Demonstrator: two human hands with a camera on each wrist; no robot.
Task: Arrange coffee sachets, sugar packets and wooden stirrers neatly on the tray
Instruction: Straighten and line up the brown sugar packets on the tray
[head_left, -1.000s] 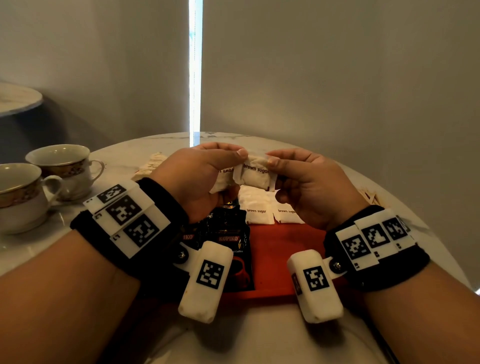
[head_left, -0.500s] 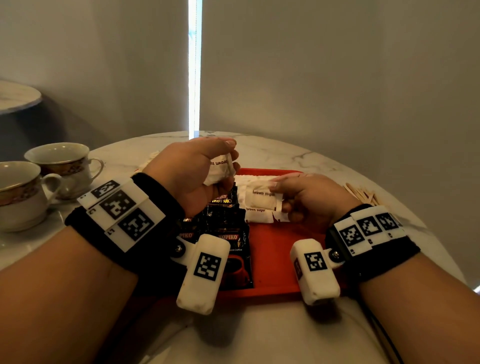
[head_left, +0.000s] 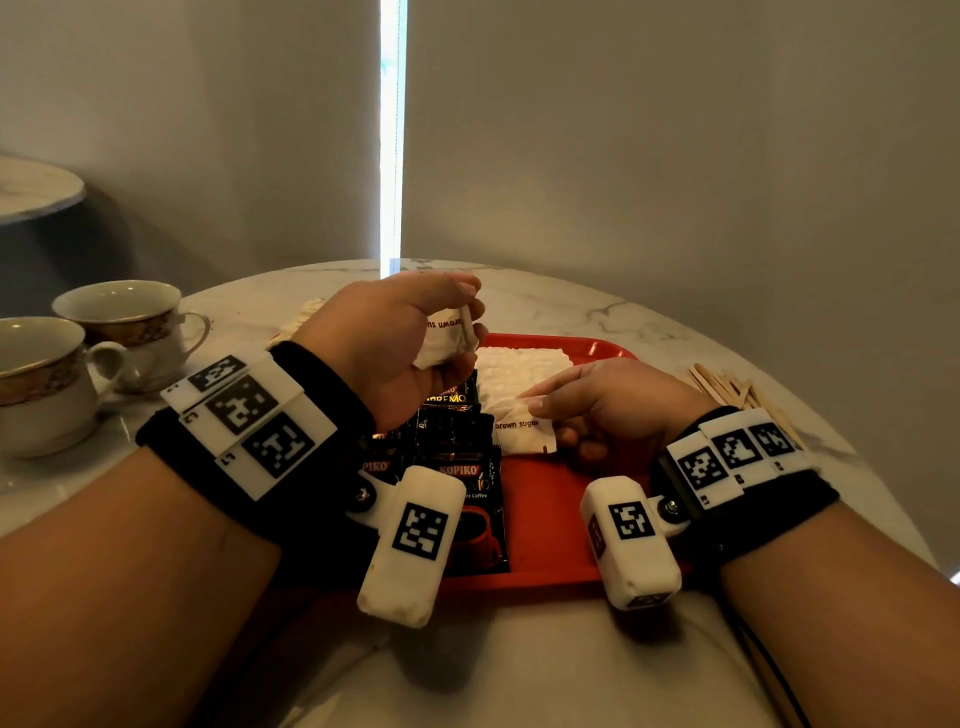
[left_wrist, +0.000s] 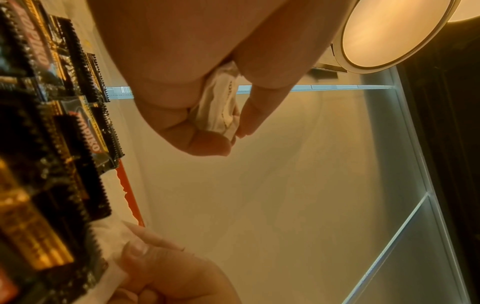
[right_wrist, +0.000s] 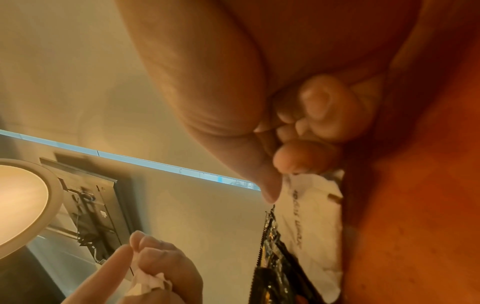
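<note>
you are in the sugar step: your right hand (head_left: 618, 405) sets a brown sugar packet (head_left: 522, 432) down on the red tray (head_left: 550, 525), thumb and forefinger pinching its near corner while the other fingers curl under. the packet lies just beside the coffee sachets (head_left: 457, 467), overlapping the near edge of the white packets already laid flat (head_left: 519, 366) toward the tray's far side. your left hand (head_left: 395, 343) hovers above the sachets, fingers and thumb closed round a small bunch of spare sugar packets (head_left: 448, 340); the left wrist view shows them crumpled between thumb and fingers.

next, i judge, you let the packet go squared with its row, then draw another from the left hand's bunch. go gently; the paper creases easily.

the wooden stirrers (head_left: 727, 387) lie off the tray on the marble table (head_left: 597, 312), to your right, not yet dealt with. two teacups (head_left: 78, 353) stand well apart on the left. a pale stack (head_left: 304, 319) lies beyond your left wrist; what it is i cannot tell. nothing blocks the tray, though your own wrist units hang over its near edge.
</note>
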